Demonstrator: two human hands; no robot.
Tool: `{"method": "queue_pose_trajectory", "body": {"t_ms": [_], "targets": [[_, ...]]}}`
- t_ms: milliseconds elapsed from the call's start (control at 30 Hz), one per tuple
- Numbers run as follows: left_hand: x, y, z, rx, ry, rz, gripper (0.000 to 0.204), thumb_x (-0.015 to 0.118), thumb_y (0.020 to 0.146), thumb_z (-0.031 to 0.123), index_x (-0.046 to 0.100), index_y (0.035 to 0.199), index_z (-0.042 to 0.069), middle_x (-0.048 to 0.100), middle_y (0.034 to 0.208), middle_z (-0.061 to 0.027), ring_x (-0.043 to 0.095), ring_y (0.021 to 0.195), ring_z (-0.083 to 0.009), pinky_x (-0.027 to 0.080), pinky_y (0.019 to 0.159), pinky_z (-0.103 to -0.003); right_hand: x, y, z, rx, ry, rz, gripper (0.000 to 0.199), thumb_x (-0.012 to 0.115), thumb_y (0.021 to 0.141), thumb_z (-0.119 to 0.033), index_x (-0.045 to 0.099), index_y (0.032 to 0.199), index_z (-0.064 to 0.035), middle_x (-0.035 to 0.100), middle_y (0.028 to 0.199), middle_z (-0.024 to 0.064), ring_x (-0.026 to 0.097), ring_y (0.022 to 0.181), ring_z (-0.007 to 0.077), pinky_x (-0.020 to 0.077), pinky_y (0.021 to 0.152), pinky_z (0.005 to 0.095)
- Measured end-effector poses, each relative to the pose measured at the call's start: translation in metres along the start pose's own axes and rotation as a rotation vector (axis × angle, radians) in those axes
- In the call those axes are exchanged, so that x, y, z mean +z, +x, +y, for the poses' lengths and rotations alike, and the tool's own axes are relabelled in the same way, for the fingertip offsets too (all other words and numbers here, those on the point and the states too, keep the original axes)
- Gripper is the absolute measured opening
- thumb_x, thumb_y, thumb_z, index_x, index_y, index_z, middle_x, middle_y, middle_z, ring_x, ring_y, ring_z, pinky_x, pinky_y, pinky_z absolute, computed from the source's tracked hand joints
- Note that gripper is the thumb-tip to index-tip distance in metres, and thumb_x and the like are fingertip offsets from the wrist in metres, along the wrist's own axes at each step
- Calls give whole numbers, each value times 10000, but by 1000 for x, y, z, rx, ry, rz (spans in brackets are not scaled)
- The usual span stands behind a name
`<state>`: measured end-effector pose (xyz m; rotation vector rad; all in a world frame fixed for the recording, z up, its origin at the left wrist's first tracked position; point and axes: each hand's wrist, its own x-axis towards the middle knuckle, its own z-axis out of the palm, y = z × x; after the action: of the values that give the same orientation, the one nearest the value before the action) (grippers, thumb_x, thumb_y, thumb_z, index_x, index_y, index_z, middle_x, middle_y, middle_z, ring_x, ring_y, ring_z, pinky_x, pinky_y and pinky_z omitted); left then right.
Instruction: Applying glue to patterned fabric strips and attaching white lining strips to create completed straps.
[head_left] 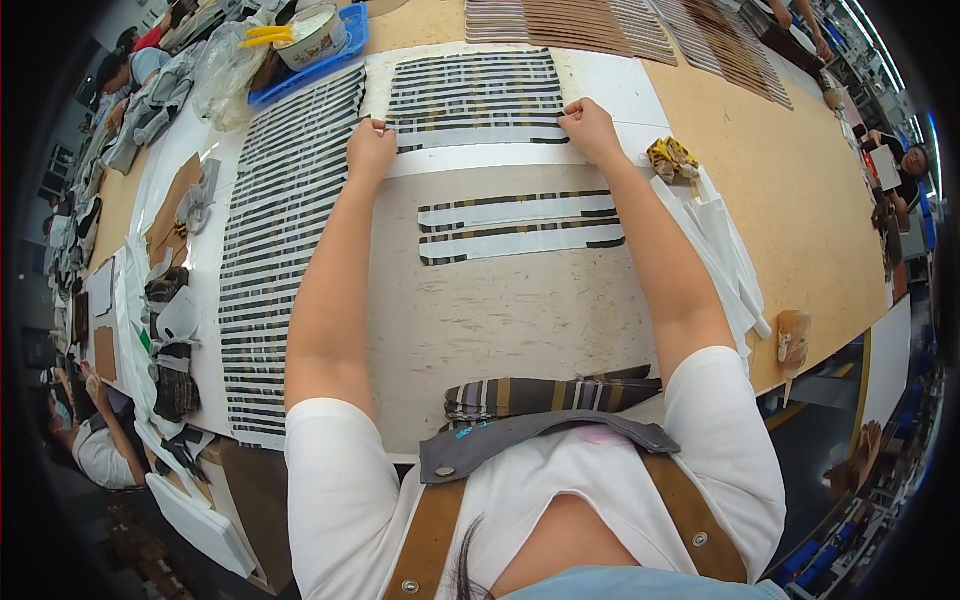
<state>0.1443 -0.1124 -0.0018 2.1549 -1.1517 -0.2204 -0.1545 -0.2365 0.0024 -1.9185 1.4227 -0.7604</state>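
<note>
My left hand [372,150] and my right hand [594,132] are stretched far forward. Each pinches one end of a plaid fabric strip [480,136] with a white face, holding it level between them. It lies at the near edge of a block of similar overlapping strips [475,90]. Closer to me, two separate strips [515,208] rest side by side on the grey board [500,320], between my forearms. A long column of overlapping strips [285,230] runs down the table left of my left arm.
A blue tray [355,25] with a bowl [318,40] stands far left, beside a clear plastic bag [225,85]. Brown strips [575,25] lie at the far side. Right are a yellow-black cloth bundle [672,158], white strips [720,260] and a jar [793,338]. Other people work around.
</note>
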Motion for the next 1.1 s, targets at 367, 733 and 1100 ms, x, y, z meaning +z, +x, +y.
{"method": "queue_pose_trajectory", "body": {"t_ms": [367,733,1100], "targets": [[-6,-12,8,-1,-10,-63,294,574,807,113,490,1063,-5,638,847,-153,626,821,-291,472,765,-375,-4,-2,-2,8,-10,-3,289,639,765,-127,499,987,-5,627,871,169,625,814,269,488,735,329],[-12,-21,12,45,67,-37,248,535,830,83,483,1054,-9,618,928,-179,599,888,-331,460,792,-404,-3,-2,-2,26,-14,-15,298,644,802,-184,503,1010,-24,597,842,106,599,775,214,478,704,308],[-17,-27,19,108,116,74,253,472,797,-6,483,1050,-12,556,1022,-199,574,927,-349,468,778,-410,-3,0,9,-172,-177,136,264,594,813,-166,497,990,3,615,850,203,607,794,329,483,727,387]]}}
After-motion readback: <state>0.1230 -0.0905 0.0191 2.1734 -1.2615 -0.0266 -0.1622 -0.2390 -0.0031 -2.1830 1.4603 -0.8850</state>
